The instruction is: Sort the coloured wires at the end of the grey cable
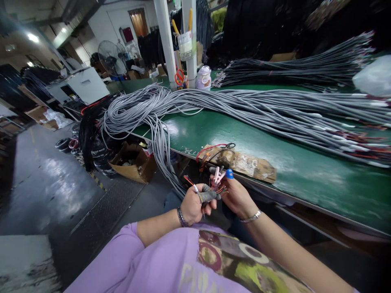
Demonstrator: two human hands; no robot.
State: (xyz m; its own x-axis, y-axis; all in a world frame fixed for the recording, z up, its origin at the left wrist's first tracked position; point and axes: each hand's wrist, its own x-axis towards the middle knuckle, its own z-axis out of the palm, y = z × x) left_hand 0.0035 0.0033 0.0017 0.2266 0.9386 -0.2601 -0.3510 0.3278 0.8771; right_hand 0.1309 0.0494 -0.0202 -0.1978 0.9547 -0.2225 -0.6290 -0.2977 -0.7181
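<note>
My left hand [197, 202], with grey finger covers, is closed around the end of a grey cable whose thin coloured wires [190, 180] stick out past the fingers. Close beside it, my right hand [238, 197] wears a blue cover on the thumb and pinches a pale pink clip [218, 176]. More thin coloured wires [222, 189] fan out between the two hands, below the clip. Which wires the clip touches is hidden by the fingers.
A long bundle of grey cables [195, 97] lies across the green table [195, 128] and hangs over its near edge. A taped cardboard strip [253, 166] lies by that edge. Behind are dark cables [293, 67], a post [166, 40] and a lidded jar [203, 78]. An open carton [132, 162] stands below.
</note>
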